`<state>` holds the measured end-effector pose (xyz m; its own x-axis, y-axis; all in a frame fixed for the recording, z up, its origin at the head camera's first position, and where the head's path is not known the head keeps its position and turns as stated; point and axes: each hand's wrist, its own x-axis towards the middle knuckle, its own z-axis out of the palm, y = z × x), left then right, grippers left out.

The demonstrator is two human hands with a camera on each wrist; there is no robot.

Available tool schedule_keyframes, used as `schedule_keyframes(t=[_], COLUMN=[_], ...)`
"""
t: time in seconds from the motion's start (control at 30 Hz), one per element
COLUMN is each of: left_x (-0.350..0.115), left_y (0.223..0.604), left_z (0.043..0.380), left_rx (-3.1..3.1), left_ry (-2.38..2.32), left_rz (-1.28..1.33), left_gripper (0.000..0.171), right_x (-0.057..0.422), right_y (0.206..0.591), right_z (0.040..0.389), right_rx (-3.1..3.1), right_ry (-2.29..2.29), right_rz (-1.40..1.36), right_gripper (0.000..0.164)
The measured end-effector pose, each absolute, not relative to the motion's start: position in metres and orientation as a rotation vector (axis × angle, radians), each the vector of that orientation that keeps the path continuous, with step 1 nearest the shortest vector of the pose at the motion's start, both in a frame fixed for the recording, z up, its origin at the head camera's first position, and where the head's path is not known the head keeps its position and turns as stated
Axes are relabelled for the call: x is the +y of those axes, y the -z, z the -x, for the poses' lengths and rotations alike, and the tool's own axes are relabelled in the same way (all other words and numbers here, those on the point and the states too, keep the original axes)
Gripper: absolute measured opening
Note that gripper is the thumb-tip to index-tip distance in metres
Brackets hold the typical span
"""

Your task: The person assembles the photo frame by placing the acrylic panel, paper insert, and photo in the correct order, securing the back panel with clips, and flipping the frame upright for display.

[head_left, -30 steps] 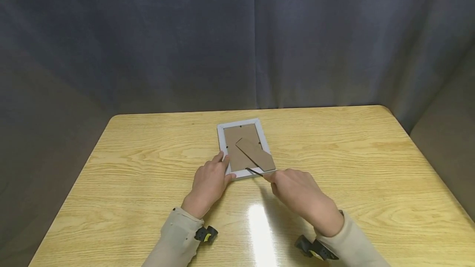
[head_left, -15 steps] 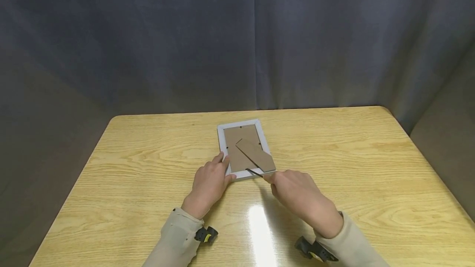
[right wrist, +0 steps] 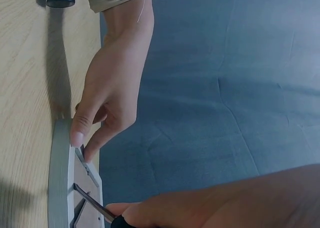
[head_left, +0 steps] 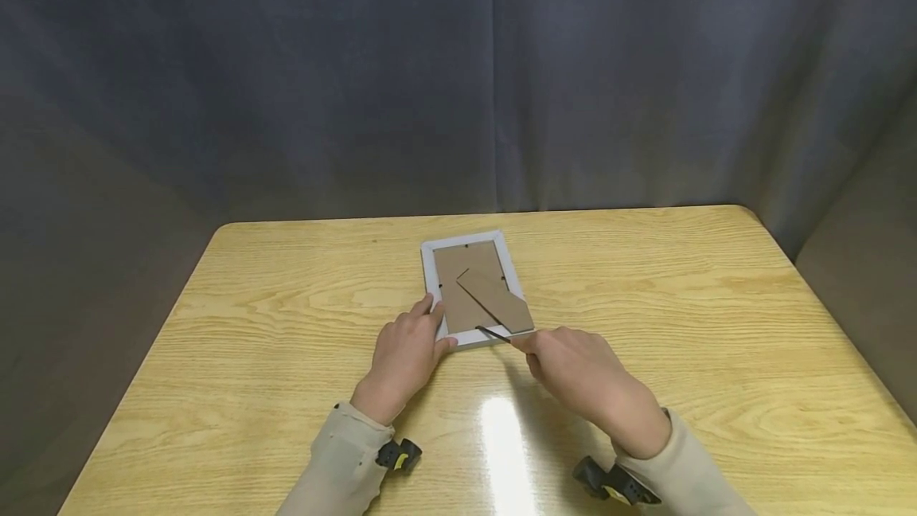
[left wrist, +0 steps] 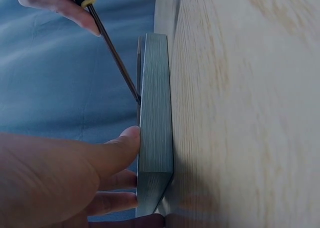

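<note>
A picture frame (head_left: 506, 261) with a light grey border lies face down on the table, its brown backing board (head_left: 451, 261) and slanting stand flap (head_left: 501, 302) upward. My left hand (head_left: 404, 349) holds its near left corner, thumb on the near edge and fingers along the left side. My right hand (head_left: 580, 373) grips a screwdriver (left wrist: 114, 53); the palm hides most of its dark handle, and a yellow collar shows. Its metal shaft slants down to the near edge of the backing, tip right at a small dark tab. Other small dark tabs (head_left: 467, 245) sit around the board.
The wood-grain table (head_left: 286, 309) extends around the frame on all sides. A dark curtain (head_left: 358, 102) hangs behind its far edge. Black wrist cameras (head_left: 399, 455) are strapped over both pale sleeves (head_left: 344, 452).
</note>
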<state>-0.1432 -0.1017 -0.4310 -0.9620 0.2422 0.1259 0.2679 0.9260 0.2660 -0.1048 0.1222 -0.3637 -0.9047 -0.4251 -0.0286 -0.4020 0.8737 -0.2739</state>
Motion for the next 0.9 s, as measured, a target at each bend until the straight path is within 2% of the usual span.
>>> schedule_keyframes(t=[0.57,0.9], left_x=[-0.1017,-0.1016], left_y=[0.4303,0.4300], left_z=[0.1423,0.1429], left_rx=[-2.990,-2.997], left_ry=[0.426,0.418], left_rz=[0.392,0.395], left_gripper=[0.060,0.061], right_x=[0.1249,0.1269], right_y=[0.3636,0.3637], right_z=[0.1079,0.1109], right_rx=[2.963,2.961], right_ry=[0.374,0.399], right_rz=[0.649,0.641], right_gripper=[0.036,0.037])
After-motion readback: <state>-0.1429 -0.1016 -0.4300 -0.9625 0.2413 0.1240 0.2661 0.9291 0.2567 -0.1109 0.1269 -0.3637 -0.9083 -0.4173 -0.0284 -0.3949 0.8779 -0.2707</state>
